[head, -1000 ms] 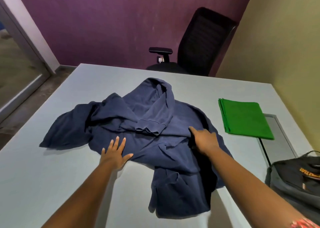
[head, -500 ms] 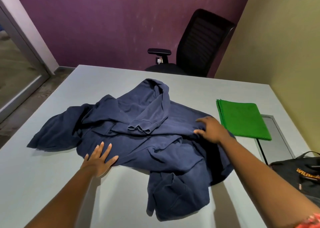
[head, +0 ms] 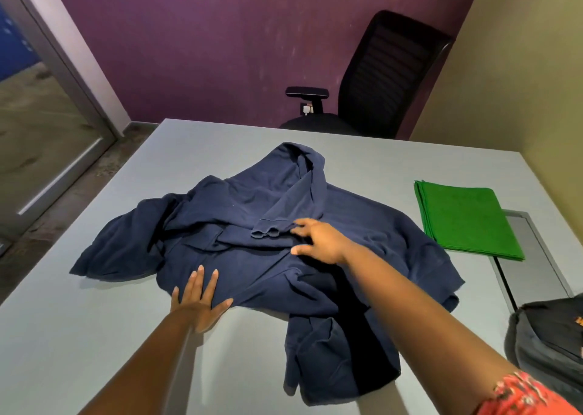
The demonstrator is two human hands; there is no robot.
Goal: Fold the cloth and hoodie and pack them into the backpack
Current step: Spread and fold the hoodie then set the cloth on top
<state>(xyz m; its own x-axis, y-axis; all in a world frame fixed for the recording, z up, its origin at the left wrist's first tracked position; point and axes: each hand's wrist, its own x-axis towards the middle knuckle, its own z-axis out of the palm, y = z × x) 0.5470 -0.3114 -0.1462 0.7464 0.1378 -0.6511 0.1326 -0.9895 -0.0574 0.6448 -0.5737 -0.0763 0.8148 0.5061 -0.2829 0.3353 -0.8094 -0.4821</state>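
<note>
A navy blue hoodie (head: 246, 212) lies crumpled across the middle of the grey table (head: 94, 335), one sleeve cuff folded onto its chest. My left hand (head: 198, 301) presses flat on its near hem, fingers straight. Over the chest, my right hand (head: 318, 241) has its fingers spread and reaches just right of the sleeve cuff, holding nothing. A folded green cloth (head: 467, 222) lies on the table's right side. At the lower right edge sits the dark grey backpack (head: 549, 348), partly cut off by the frame.
A black office chair (head: 385, 77) stands behind the table's far edge. A grey inset panel (head: 533, 256) lies in the table beside the green cloth. The yellow wall runs along the right, and a glass door is at the left.
My right hand has moved left from the hoodie's right edge to the sleeve cuff on its chest. My left hand stays pressed on the near hem. The hoodie's right side lies flatter.
</note>
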